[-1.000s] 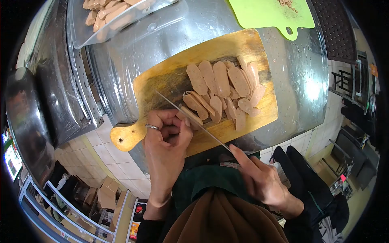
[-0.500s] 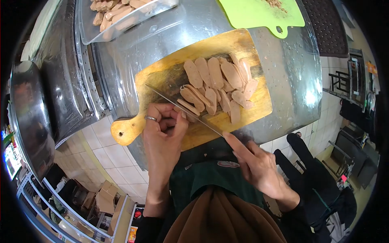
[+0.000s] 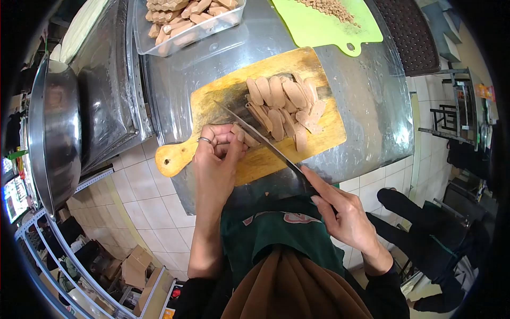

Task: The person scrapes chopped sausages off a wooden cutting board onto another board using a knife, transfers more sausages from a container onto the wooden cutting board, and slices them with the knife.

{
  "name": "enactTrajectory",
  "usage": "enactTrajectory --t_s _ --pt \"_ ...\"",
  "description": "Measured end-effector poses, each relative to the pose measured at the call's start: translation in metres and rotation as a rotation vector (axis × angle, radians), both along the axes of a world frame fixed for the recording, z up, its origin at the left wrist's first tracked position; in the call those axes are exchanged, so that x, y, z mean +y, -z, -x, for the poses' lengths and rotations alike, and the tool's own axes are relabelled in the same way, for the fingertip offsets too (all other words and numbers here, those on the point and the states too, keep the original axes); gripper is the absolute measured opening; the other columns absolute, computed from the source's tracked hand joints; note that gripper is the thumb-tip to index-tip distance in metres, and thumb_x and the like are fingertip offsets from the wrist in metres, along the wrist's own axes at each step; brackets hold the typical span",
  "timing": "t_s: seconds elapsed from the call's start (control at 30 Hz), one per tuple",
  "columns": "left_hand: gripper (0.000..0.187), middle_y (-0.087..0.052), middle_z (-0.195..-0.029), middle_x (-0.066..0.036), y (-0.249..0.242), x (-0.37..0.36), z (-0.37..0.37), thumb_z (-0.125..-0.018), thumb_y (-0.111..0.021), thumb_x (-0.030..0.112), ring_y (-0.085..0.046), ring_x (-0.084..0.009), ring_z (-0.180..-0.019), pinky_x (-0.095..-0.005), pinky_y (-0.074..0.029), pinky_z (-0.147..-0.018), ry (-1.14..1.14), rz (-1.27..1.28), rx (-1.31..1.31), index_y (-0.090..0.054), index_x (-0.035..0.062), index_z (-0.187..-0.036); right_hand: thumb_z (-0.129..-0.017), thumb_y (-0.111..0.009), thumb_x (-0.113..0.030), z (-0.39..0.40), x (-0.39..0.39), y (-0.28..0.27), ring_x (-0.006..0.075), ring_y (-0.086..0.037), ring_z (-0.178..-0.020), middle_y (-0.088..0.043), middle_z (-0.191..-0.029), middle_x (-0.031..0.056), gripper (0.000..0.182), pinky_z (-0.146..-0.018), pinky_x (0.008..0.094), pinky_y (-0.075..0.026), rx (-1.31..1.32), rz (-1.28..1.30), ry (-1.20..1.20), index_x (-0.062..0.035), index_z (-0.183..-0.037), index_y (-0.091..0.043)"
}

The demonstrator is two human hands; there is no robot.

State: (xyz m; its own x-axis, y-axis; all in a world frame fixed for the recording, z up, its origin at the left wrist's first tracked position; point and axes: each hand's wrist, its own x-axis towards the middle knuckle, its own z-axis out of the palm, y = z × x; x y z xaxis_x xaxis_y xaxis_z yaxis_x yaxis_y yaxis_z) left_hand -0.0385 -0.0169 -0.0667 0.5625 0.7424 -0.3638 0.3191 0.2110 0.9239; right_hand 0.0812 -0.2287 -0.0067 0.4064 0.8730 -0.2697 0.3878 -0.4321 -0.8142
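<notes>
Since 1 second ago the knife (image 3: 260, 139) has slid closer to the left hand (image 3: 215, 159), whose curled fingers (image 3: 229, 142) pin the uncut sausage end (image 3: 245, 137) on the cutting board (image 3: 212, 103). Right hand (image 3: 340, 215) closed on the handle; most slices (image 3: 284, 106) lie cut beyond the fingers, little seems left.

Single head-worn fisheye view, steeply downward and close over the wooden cutting board (image 3: 223, 101), edges perhaps distorted.

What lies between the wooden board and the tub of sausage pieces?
In the head view, only bare steel counter separates the wooden board from the tub.
</notes>
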Motion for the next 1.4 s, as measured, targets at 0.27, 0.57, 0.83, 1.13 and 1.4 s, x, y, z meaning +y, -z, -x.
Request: enactTrajectory --t_s 0.27,0.57,0.83,1.13,1.4 --pt "0.015 -0.068 -0.091 -0.004 -0.001 -0.002 -0.001 -0.099 -0.062 0.009 -0.065 -0.0074 -0.081 -0.0209 -0.055 -0.075 -0.022 0.009 -0.007 -0.054 0.0007 -0.109 -0.092 -0.060 0.001 0.003 -0.007 -0.005 0.0312 -0.058 -0.056 -0.059 -0.068 0.0139 0.064 -0.055 0.0436 -0.049 -0.007 0.046 -0.037 -0.0160 -0.151 -0.042" --pt "0.015 -0.068 -0.094 -0.006 -0.002 -0.003 0.000 -0.100 -0.061 0.008 -0.064 -0.0080 -0.082 -0.0212 -0.054 -0.074 -0.025 -0.009 0.002 -0.054 0.0000 -0.110 -0.091 -0.061 0.001 0.005 -0.006 -0.007 0.0303 -0.058 -0.056 -0.059 -0.069 0.0138 0.065 -0.054 0.0428 -0.052 -0.043 0.059 -0.055 -0.0158 -0.151 -0.042" --pt "0.017 -0.067 -0.093 -0.007 -0.004 -0.004 -0.001 -0.099 -0.063 0.010 -0.065 -0.0092 -0.082 -0.0221 -0.054 -0.074 -0.040 0.014 0.008 -0.056 -0.0018 -0.109 -0.089 -0.063 0.003 0.008 -0.004 -0.011 0.0281 -0.059 -0.057 -0.056 -0.069 0.0135 0.067 -0.054 0.0423 -0.052 -0.070 0.112 -0.081 -0.0124 -0.151 -0.042" --pt "0.017 -0.065 -0.089 -0.007 -0.005 -0.003 -0.002 -0.099 -0.062 0.007 -0.066 -0.0106 -0.079 -0.0235 -0.054 -0.071 -0.056 0.028 0.021 -0.057 -0.0039 -0.110 -0.083 -0.063 0.011 0.005 0.001 -0.016 0.0252 -0.056 -0.060 -0.057 -0.073 0.0124 0.070 -0.056 0.0412 -0.053 -0.020 0.118 -0.065 -0.0085 -0.148 -0.046" --pt "0.016 -0.065 -0.090 -0.007 -0.005 -0.003 -0.002 -0.099 -0.062 0.006 -0.065 -0.0105 -0.079 -0.0235 -0.053 -0.071 -0.057 0.028 0.017 -0.056 -0.0037 -0.110 -0.083 -0.063 0.010 0.004 -0.001 -0.017 0.0253 -0.057 -0.060 -0.056 -0.072 0.0117 0.072 -0.056 0.0405 -0.053 -0.014 0.146 -0.079 -0.0094 -0.149 -0.044"
